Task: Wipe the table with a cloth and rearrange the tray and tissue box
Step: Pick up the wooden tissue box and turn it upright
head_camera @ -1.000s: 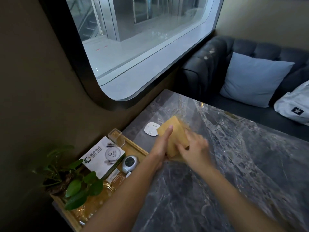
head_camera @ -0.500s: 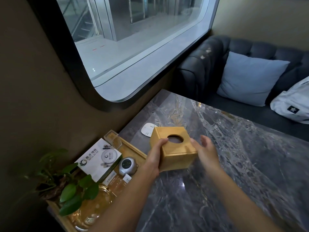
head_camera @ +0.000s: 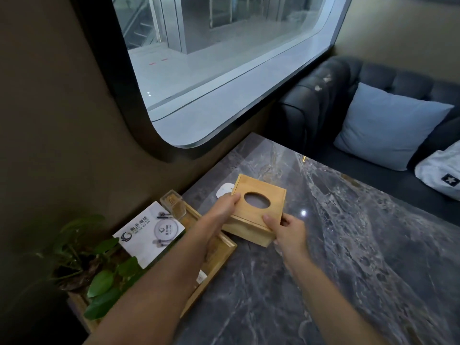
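Observation:
A wooden tissue box [head_camera: 258, 207] with an oval hole in its lid lies level over the grey marble table [head_camera: 361, 257], its near left corner above the tray's edge. My left hand [head_camera: 220, 216] grips its left side, thumb on the lid. My right hand [head_camera: 286, 232] holds its near right corner. The wooden tray [head_camera: 219, 260] lies along the table's left edge by the wall, with my left forearm across it. No cloth is in view.
In the tray are a white printed card [head_camera: 151, 232], a clear toothpick holder [head_camera: 173, 204] and a potted plant [head_camera: 87, 265]. A white coaster [head_camera: 224, 190] peeks from behind the box. A dark sofa [head_camera: 336, 100] with a blue cushion [head_camera: 388, 125] stands beyond the table.
The box was tilted on edge a second ago and now lies flat, lid up. My right hand has closed on its near right corner, and the box sits closer to the tray.

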